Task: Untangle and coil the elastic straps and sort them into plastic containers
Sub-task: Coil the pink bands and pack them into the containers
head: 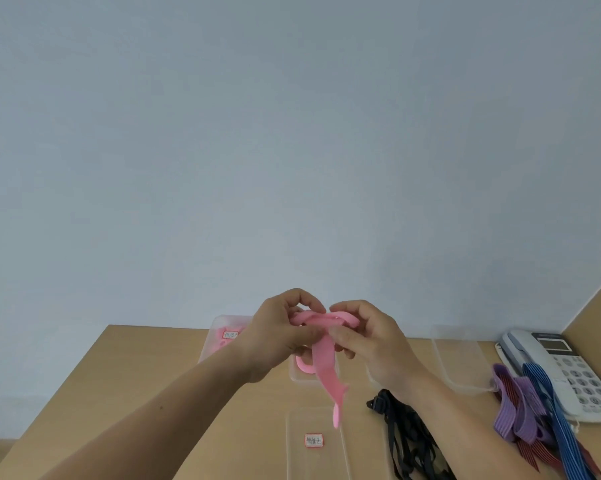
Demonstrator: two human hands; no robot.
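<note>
While winding above the table (pixel 136 358), holds the pink strap (pixel 323 362) in both hands, left hand (pixel 281 327) and right hand (pixel 364 337) each with its grip clamped on the half-formed loop, tail hanging loose. Looks partly done: shows pink coils in the middle container (pixel 293 375) behind and the labelled far container (pixel 216 323). Leaves the near container (pixel 292 445) apparently empty, with black straps (pixel 409 441) and a purple-blue-red tangle (pixel 520 414) unsorted at right.

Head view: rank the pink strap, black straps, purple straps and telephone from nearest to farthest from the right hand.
1. pink strap, pinched in the right hand itself.
2. black straps, lying just below its wrist.
3. purple straps, further to the right.
4. telephone, at the far right edge.
</note>
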